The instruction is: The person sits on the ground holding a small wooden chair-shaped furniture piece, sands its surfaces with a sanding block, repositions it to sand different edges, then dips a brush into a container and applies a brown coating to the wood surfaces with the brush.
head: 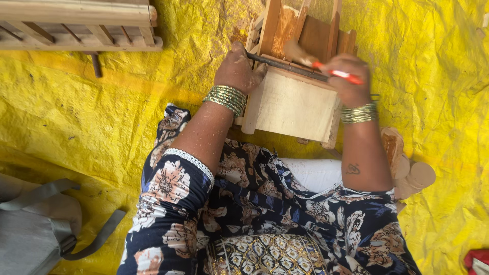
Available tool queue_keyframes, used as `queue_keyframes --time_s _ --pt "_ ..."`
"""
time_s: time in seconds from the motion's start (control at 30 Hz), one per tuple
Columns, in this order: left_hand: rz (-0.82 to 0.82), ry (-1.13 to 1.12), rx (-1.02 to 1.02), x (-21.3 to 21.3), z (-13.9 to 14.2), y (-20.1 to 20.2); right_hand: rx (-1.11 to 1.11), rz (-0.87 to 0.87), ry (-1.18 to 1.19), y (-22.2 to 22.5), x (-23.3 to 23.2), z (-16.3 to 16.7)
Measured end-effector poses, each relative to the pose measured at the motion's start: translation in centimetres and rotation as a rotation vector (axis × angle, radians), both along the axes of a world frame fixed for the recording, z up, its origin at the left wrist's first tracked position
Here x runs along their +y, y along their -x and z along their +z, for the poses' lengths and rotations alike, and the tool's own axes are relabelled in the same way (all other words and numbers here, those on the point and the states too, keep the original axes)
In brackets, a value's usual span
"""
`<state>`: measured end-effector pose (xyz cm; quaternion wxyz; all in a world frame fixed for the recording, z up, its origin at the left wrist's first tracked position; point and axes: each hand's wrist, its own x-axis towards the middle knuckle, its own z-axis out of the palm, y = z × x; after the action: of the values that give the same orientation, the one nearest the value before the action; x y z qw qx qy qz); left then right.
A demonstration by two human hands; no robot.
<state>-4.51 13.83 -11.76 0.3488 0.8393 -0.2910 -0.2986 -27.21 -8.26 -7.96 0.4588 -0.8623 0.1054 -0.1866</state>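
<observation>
Head view: left hand [237,69] presses closed on the wooden box [293,104] and the dark end of a file [285,65]; right hand [349,76] grips its red handle. The file spans the box's top edge, over yellow tarp [102,112].

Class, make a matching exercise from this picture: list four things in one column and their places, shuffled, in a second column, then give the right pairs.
Things:
1. long dark metal file with red handle
2. slatted wooden rack
3. grey fabric bag with straps
4. round flat wooden pieces

Places:
A. bottom left, on the yellow tarp
B. top left
C. across the pale wooden box, between both hands
D. beside the right forearm

Pairs: 1-C, 2-B, 3-A, 4-D
</observation>
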Motion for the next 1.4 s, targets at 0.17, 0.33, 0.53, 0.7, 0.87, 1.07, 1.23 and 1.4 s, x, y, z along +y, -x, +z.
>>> queue_keyframes --time_s 0.17,0.33,0.53,0.7,0.87,1.07,1.23,1.4 --pt "0.021 0.011 0.004 0.0 0.3 0.1 -0.126 -0.242 0.256 -1.5 -0.5 0.5" --pt "0.000 0.047 -0.028 0.4 0.2 -0.1 -0.036 -0.212 0.531 -6.0 3.9 -0.2" --pt "0.005 0.021 -0.007 0.1 -0.1 0.1 0.007 -0.224 0.498 -7.7 8.5 0.2" --pt "0.012 0.039 -0.042 -0.1 -0.1 0.2 0.032 -0.295 0.749 -8.9 8.5 -0.5" --pt "-0.003 0.010 -0.043 -0.1 0.0 0.2 0.098 -0.404 0.774 -9.9 10.1 -1.9" --pt "-0.002 0.083 -0.071 0.0 -0.5 0.0 0.120 -0.526 0.807 -10.8 9.6 -2.2" --pt "-0.012 0.063 -0.077 -0.1 -0.9 0.1 0.097 -0.546 0.831 -11.3 10.6 -3.7" --pt "-0.038 0.022 -0.005 0.0 -0.4 -0.2 0.172 -0.618 0.841 -12.5 9.5 -3.2"
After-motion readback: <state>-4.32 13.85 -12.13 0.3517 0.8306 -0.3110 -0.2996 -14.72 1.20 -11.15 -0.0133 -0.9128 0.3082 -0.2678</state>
